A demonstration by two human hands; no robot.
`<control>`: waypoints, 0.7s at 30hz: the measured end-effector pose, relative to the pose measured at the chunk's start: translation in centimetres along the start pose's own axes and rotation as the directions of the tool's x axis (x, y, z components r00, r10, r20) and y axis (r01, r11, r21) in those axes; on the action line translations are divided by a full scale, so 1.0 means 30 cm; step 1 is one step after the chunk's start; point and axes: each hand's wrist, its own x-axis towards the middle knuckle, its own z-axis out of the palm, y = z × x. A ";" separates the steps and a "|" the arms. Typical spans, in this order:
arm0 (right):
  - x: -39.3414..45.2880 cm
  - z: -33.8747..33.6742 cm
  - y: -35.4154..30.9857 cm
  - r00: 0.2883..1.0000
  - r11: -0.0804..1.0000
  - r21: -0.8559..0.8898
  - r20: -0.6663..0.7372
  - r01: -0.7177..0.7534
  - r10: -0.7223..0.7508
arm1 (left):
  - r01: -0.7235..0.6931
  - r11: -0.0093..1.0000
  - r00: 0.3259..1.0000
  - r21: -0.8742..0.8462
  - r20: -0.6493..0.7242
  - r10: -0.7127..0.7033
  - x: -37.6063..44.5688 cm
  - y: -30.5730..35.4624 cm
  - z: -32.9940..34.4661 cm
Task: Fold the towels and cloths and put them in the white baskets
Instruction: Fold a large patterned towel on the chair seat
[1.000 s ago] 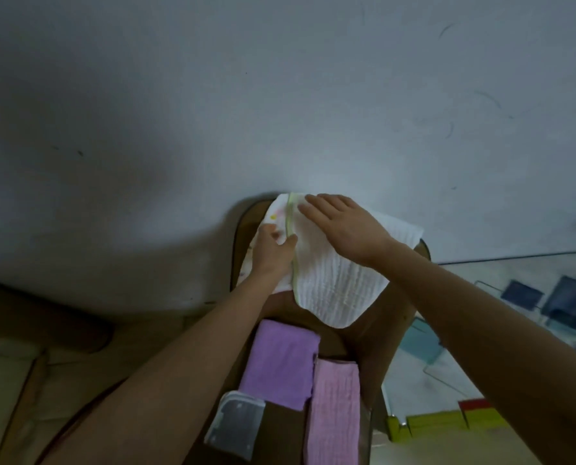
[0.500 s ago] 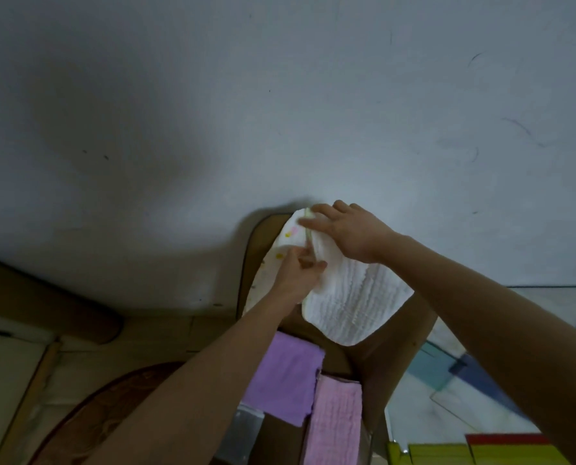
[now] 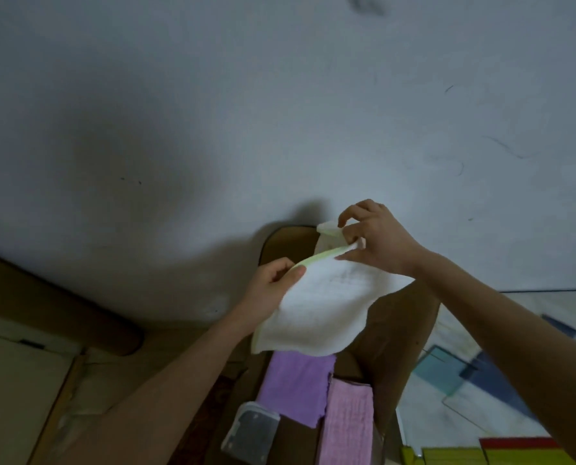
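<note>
A white cloth (image 3: 327, 307) with a pale green hem hangs lifted above the brown table (image 3: 400, 333). My left hand (image 3: 273, 290) pinches its left corner on the hem. My right hand (image 3: 377, 239) pinches the far corner of the same hem, higher up by the wall. The rest of the cloth droops toward me. Below it a folded purple cloth (image 3: 296, 387) and a folded pink cloth (image 3: 347, 424) lie side by side on the table. No white basket is in view.
A grey wall (image 3: 280, 112) stands right behind the table. A clear plastic box (image 3: 249, 431) sits at the table's near left. Right of the table lie a patterned rug (image 3: 474, 374) and yellow and red blocks (image 3: 501, 453). A wooden ledge (image 3: 58, 303) runs along the left.
The white cloth lay flat on the table under both hands; now both hands have pinched its hem and lifted it, spreading apart. The view has tilted slightly.
</note>
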 end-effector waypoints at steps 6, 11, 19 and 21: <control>-0.136 -0.184 -0.110 0.934 0.877 0.349 -0.008 -0.331 0.356 | 0.031 0.999 0.986 0.019 0.161 -0.034 -0.059 0.090 -0.014; -0.255 -0.258 -0.281 0.824 0.818 0.335 -0.171 -0.467 0.540 | -0.005 0.973 0.979 0.231 0.200 -0.042 -0.168 0.081 -0.082; -0.455 -0.179 -0.644 0.685 0.714 0.378 -0.236 -0.589 0.690 | 0.036 0.992 0.990 -0.121 0.138 -0.019 -0.471 0.131 -0.245; -0.500 -0.137 -0.710 0.653 0.703 0.342 -0.267 -0.623 0.708 | -0.005 1.000 0.984 -0.015 0.175 0.008 -0.539 0.115 -0.283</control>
